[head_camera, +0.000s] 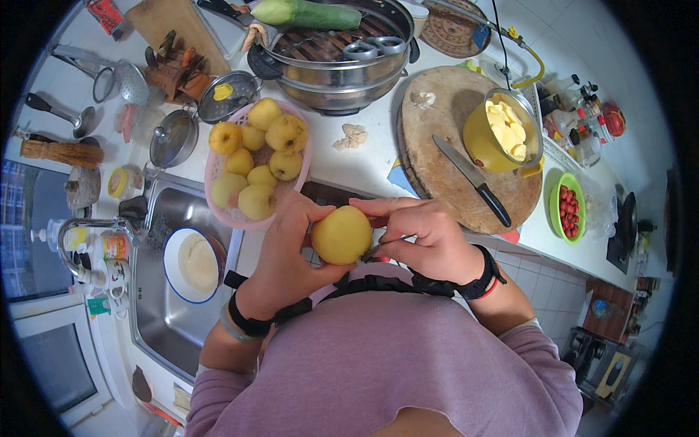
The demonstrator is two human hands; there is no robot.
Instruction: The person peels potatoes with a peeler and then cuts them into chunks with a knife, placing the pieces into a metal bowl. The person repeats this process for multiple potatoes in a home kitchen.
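Observation:
My left hand (289,254) grips a yellow apple (342,235) from its left side, in front of my body. On its right, my right hand (428,235) holds a small thin metal tool (377,250) against the lower right of the apple; its exact kind cannot be told. More yellow apples (256,202) fill a pink plastic basket (307,164) beyond my left hand. Past my right hand, a black-handled kitchen knife (472,180) lies on a round wooden chopping board (437,109). Also on the board, a yellow pot (475,136) holds pale cut pieces (505,128).
At left, a white enamel bowl (191,265) with cloudy liquid sits in the steel sink (169,328). A steamer pot (333,82) bearing a large green vegetable (306,15) and scissors (374,48) stands at the back. A green bowl of small red fruit (568,210) is at right.

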